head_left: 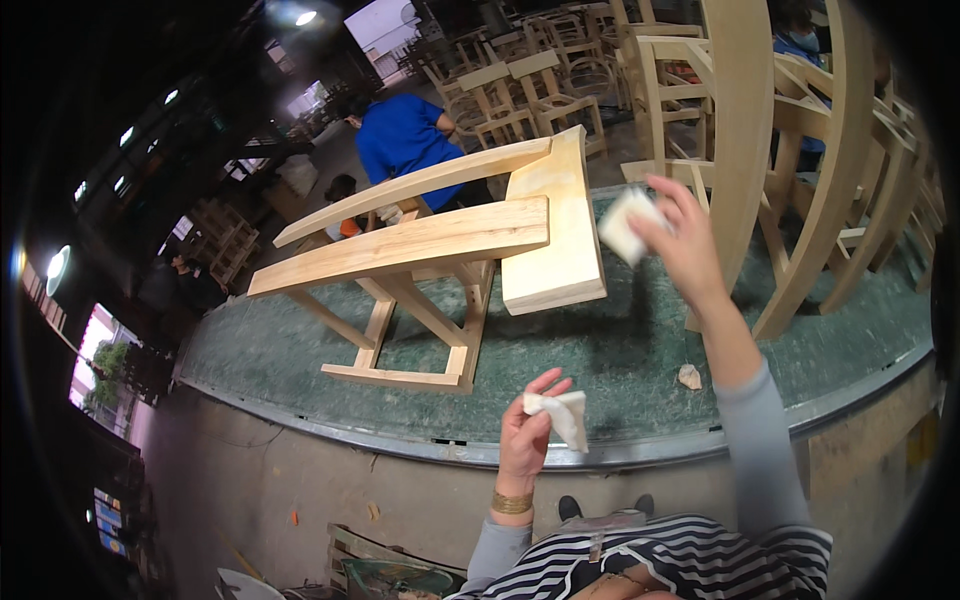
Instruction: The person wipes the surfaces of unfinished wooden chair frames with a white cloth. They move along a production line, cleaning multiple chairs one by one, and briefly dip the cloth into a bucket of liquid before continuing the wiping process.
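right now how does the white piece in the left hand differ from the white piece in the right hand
The folded white sheet in the left hand droops limp from the fingers, low and close to the body; the white block-like pad in the right hand looks stiffer and flatter. The sheet sits above the bench edge, while the pad is raised near the pale wooden chair frame lying on the green worktop. Both are white, small and pinched between fingertips.

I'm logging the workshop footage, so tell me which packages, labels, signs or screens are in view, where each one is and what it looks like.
None can be made out: no package, label, sign or screen.
The left hand and the right hand each hold a plain white folded piece, with no visible marking.
The rest is bare wooden chair frames on a green-topped workbench.
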Motion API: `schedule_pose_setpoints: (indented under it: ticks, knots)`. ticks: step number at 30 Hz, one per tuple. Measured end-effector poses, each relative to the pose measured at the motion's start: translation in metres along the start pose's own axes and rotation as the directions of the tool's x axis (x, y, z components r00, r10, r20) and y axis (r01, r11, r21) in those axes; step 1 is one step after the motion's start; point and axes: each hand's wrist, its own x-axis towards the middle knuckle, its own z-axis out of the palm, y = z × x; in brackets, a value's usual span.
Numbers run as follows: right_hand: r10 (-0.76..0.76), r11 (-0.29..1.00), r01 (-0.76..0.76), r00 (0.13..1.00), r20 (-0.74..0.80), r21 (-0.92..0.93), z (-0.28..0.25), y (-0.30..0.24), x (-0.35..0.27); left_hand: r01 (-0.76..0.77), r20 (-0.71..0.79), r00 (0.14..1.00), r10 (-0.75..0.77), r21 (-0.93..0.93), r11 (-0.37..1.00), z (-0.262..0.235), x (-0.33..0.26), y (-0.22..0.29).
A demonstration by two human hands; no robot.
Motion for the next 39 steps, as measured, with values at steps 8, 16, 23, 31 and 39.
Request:
schedule_pose_setpoints:
  ticks: [8,16,23,31,39]
  knots:
    - [0.149,0.395,-0.131,0.986,-0.077,-0.909,0.097,0.025,0.106,0.074,-0.039,0.996,-0.080,-0.144,0.987,-0.054,-0.010,0.021]
    - [0.280,0.142,-0.123,0.957,-0.079,-0.982,0.108,0.014,0.087,0.148,0.005,0.989,-0.149,-0.151,0.977,-0.114,-0.019,0.046]
    - [0.582,0.302,-0.044,0.800,0.148,-0.952,0.082,-0.034,0.044,0.135,-0.032,0.989,-0.143,-0.189,0.973,-0.144,-0.021,0.061]
    - [0.369,0.417,-0.113,0.928,0.055,-0.902,0.102,-0.002,0.057,0.141,-0.013,0.989,-0.145,-0.157,0.977,-0.152,-0.007,0.062]
    - [0.070,0.311,-0.125,0.992,-0.108,-0.942,0.114,0.031,0.111,0.152,-0.020,0.987,-0.158,-0.169,0.974,-0.152,-0.007,0.048]
